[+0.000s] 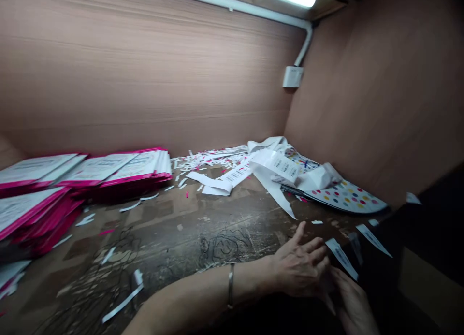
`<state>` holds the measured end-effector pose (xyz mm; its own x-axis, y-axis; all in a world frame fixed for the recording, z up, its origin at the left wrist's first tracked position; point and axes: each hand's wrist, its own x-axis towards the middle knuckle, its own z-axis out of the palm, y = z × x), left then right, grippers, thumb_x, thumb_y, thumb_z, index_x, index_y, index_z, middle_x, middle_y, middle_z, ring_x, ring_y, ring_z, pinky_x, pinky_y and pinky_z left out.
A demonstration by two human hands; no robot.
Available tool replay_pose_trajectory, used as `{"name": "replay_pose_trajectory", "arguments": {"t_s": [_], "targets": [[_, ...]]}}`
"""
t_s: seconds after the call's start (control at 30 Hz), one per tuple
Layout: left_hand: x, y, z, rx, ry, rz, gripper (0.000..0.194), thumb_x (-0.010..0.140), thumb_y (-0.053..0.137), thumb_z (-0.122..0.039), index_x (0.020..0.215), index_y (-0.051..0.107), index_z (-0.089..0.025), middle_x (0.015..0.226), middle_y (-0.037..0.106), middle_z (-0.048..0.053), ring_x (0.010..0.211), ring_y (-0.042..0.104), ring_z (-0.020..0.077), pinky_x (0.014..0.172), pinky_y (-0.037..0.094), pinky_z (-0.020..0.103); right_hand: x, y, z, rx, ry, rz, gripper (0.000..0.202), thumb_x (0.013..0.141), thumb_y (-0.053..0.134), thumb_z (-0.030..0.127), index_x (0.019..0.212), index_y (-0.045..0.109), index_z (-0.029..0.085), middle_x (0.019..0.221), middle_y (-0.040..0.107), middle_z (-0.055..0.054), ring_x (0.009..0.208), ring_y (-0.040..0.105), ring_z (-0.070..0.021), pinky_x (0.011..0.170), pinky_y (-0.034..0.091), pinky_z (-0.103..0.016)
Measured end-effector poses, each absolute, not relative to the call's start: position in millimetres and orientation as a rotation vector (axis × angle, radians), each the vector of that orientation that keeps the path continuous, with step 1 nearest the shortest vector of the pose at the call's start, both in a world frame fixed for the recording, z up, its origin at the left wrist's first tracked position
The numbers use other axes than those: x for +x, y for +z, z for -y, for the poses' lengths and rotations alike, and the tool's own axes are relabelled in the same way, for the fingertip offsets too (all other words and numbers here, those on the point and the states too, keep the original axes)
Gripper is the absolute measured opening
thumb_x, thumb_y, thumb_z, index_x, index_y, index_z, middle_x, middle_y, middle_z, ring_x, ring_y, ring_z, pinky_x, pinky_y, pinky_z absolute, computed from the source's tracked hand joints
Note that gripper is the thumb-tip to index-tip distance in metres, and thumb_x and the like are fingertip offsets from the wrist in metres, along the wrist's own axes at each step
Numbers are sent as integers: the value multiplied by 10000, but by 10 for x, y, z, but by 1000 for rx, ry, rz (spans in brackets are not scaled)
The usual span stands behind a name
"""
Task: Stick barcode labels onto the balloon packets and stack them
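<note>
Label (341,259) — long axis diagonal, down-right

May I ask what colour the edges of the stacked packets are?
The packets have bright pink edges, best seen in the head view.

The worktop (163,228) looks rough, scuffed and dull, bearing smooth paper label strips (279,165) and smooth-faced pink-edged packets (101,167), with a matt, cardboard-like wall (145,74) behind it and a shiny metal bracelet (231,283) above its near edge.

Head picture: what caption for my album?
Left hand and right hand together near label strips; pink-edged packets stacked on the table.
</note>
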<state>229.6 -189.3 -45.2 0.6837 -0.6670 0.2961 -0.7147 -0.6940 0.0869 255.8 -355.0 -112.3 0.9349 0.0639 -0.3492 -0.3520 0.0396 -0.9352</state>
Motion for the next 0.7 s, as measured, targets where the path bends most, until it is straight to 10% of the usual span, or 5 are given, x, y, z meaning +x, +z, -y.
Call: {"name": "replay_pose_trajectory", "arguments": {"t_s": [0.27,0.7], "targets": [[2264,-367,1815,2761,573,1230,499,883,351,-390,1284,401,-96,1426,299,151,1318,197,331,1016,85,640,2640,-1224,3603,-1356,323,-246,219,518,727,328,681,682,188,647,667,-19,649,629,-227,549,501,-292],[2396,-774,1757,2664,371,1100,713,831,345,-570,1277,383,-15,1299,439,265,1259,330,364,1014,-23,633,2678,-1155,3606,-1347,350,-344,313,518,781,330,762,705,149,756,702,-33,846,632,-219,747,505,-259]]}}
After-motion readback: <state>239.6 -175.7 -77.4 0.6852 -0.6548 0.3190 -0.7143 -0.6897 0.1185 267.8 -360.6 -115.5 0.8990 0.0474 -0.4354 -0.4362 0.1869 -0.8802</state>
